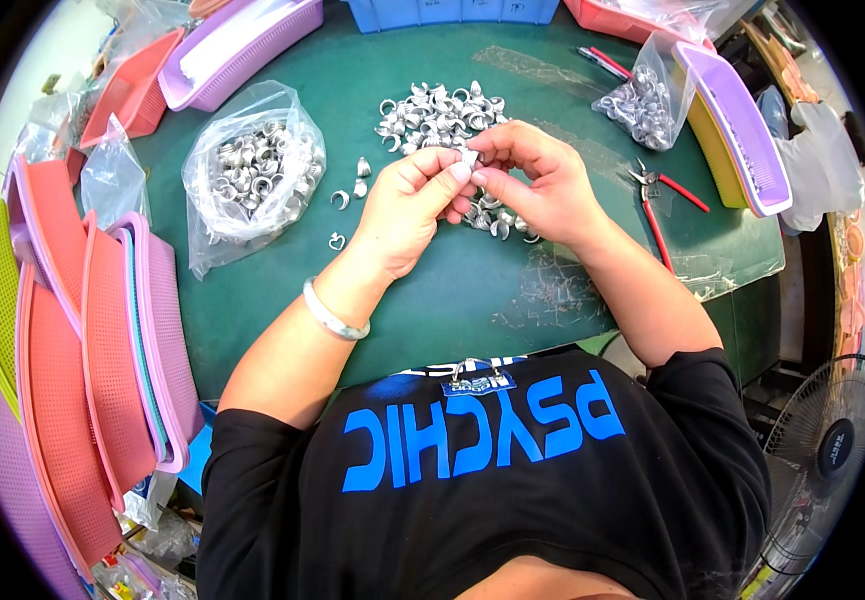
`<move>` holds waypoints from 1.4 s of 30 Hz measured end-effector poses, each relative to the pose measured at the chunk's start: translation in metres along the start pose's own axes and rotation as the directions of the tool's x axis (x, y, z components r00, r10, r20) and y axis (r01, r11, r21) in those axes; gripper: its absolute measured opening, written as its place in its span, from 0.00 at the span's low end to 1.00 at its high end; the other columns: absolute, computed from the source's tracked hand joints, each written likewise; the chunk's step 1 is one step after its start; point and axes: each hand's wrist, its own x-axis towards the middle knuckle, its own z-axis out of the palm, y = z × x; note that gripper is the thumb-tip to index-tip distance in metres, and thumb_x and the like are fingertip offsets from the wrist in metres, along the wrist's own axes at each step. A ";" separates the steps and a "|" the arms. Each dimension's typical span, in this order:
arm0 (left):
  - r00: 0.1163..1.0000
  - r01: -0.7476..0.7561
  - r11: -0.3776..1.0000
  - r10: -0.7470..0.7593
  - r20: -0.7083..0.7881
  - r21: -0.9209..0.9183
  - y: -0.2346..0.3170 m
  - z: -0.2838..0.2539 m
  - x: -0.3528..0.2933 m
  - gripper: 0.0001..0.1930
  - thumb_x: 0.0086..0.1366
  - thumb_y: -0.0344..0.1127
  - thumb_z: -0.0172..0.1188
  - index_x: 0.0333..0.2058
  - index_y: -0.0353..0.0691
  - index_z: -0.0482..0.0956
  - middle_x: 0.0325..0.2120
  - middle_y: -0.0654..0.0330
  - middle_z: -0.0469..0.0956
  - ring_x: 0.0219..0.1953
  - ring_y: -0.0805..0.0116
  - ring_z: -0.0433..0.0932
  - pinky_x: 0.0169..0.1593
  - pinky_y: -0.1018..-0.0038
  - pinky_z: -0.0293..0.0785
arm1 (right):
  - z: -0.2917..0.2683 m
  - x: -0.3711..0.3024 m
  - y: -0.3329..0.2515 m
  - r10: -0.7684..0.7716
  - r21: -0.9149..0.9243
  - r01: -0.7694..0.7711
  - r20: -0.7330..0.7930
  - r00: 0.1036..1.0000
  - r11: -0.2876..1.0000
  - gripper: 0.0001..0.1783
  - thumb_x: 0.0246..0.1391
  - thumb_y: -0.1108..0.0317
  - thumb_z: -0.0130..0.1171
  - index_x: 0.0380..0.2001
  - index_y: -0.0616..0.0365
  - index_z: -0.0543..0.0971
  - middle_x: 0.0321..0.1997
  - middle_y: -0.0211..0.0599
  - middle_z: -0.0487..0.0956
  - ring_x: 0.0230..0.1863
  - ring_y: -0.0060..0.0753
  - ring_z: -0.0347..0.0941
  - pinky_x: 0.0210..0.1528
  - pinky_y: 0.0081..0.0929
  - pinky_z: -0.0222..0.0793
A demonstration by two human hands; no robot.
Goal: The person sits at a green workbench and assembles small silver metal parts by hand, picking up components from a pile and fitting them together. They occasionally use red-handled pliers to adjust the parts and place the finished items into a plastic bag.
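Observation:
My left hand [402, 205] and my right hand [544, 185] meet over the middle of the table, fingertips pinched together on one small silver metal ring [469, 157]. Fingers cover most of that ring. Just beyond them lies a loose pile of silver rings [439, 112], many with an open gap in the band. More of them [500, 222] show beneath my right hand. Several single pieces rest left of my left hand, among them a C-shaped ring [340, 200] and a heart-shaped ring [337, 241].
A clear bag of rings [252, 175] lies at left, another [642, 105] at far right. Red-handled pliers [656, 205] lie spread at right, another red-handled tool [604, 62] behind. Plastic baskets [117, 350] crowd the left; a purple basket [742, 130] stands at right. A fan [832, 450] is lower right.

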 end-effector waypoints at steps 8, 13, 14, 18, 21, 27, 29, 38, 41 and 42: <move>0.999 -0.030 0.990 0.036 -0.038 0.141 0.002 0.001 -0.001 0.08 0.59 0.34 0.56 0.35 0.37 0.74 0.24 0.66 0.73 0.25 0.80 0.69 0.29 0.83 0.65 | -0.001 -0.001 0.010 -0.033 0.056 0.033 0.008 0.999 0.998 0.17 0.43 0.79 0.58 0.40 0.62 0.73 0.35 0.33 0.76 0.34 0.22 0.71 0.39 0.20 0.68; 0.997 -0.069 0.983 0.074 -0.018 0.172 0.004 0.003 -0.003 0.09 0.58 0.33 0.57 0.36 0.36 0.74 0.25 0.66 0.74 0.26 0.79 0.70 0.30 0.83 0.67 | 0.001 -0.001 0.004 -0.055 0.089 0.056 -0.020 0.998 0.994 0.23 0.42 0.80 0.58 0.46 0.60 0.70 0.37 0.33 0.76 0.35 0.22 0.71 0.40 0.21 0.68; 0.997 -0.078 0.984 0.081 -0.010 0.162 0.004 0.002 -0.002 0.09 0.58 0.32 0.57 0.36 0.36 0.74 0.25 0.65 0.74 0.26 0.79 0.70 0.30 0.83 0.67 | 0.001 -0.001 0.003 -0.071 0.072 0.072 -0.018 0.997 0.995 0.24 0.42 0.80 0.58 0.47 0.60 0.69 0.37 0.33 0.76 0.35 0.23 0.71 0.40 0.21 0.68; 0.994 -0.113 0.981 0.112 0.016 0.155 0.005 0.003 -0.003 0.08 0.58 0.32 0.57 0.36 0.36 0.74 0.26 0.65 0.74 0.26 0.79 0.70 0.30 0.83 0.67 | -0.001 0.001 -0.003 -0.134 -0.057 0.133 -0.021 0.991 0.989 0.25 0.40 0.81 0.58 0.46 0.58 0.70 0.37 0.34 0.75 0.35 0.26 0.71 0.40 0.22 0.68; 0.992 -0.122 0.986 0.120 0.026 0.118 0.001 0.000 -0.002 0.08 0.57 0.31 0.57 0.36 0.36 0.74 0.26 0.66 0.74 0.27 0.80 0.70 0.30 0.83 0.67 | -0.002 0.001 -0.007 -0.196 -0.167 0.195 0.012 0.980 0.966 0.26 0.38 0.82 0.57 0.46 0.58 0.70 0.37 0.35 0.74 0.36 0.28 0.72 0.39 0.23 0.68; 0.976 -0.216 0.963 0.214 0.029 0.163 -0.001 0.003 -0.001 0.11 0.56 0.28 0.58 0.39 0.36 0.73 0.29 0.67 0.73 0.30 0.82 0.70 0.32 0.84 0.67 | -0.006 0.005 -0.005 -0.182 -0.196 0.181 0.013 0.983 0.964 0.24 0.38 0.83 0.56 0.43 0.58 0.71 0.37 0.35 0.74 0.37 0.31 0.72 0.37 0.25 0.68; 0.980 -0.201 0.960 0.198 0.033 0.198 0.001 0.002 0.000 0.11 0.56 0.26 0.57 0.39 0.35 0.71 0.31 0.66 0.72 0.31 0.80 0.70 0.35 0.83 0.68 | -0.008 0.007 -0.003 -0.159 -0.212 0.153 -0.008 0.987 0.965 0.21 0.38 0.82 0.55 0.40 0.59 0.72 0.36 0.36 0.74 0.37 0.32 0.72 0.37 0.26 0.68; 0.990 -0.078 0.983 0.056 -0.130 -0.167 0.007 -0.011 0.006 0.12 0.54 0.22 0.47 0.38 0.38 0.69 0.32 0.60 0.73 0.32 0.73 0.72 0.36 0.77 0.70 | -0.016 0.005 0.020 0.089 -0.414 0.021 0.244 0.966 0.910 0.06 0.41 0.74 0.57 0.27 0.60 0.78 0.26 0.37 0.74 0.32 0.38 0.70 0.36 0.30 0.66; 0.990 -0.048 0.995 0.037 -0.136 -0.085 0.006 -0.012 0.006 0.10 0.54 0.22 0.48 0.37 0.38 0.70 0.31 0.61 0.73 0.31 0.74 0.71 0.34 0.78 0.68 | -0.015 0.007 0.021 0.121 -0.425 0.026 0.314 0.942 0.905 0.05 0.39 0.72 0.59 0.25 0.58 0.78 0.25 0.38 0.73 0.32 0.40 0.70 0.36 0.32 0.66; 0.990 -0.045 0.996 0.034 -0.139 -0.072 0.006 -0.012 0.005 0.09 0.55 0.23 0.49 0.36 0.38 0.70 0.31 0.61 0.73 0.30 0.74 0.71 0.33 0.79 0.68 | -0.015 0.009 0.021 0.131 -0.428 0.027 0.334 0.933 0.903 0.05 0.39 0.72 0.59 0.25 0.58 0.78 0.25 0.38 0.73 0.32 0.40 0.70 0.36 0.32 0.66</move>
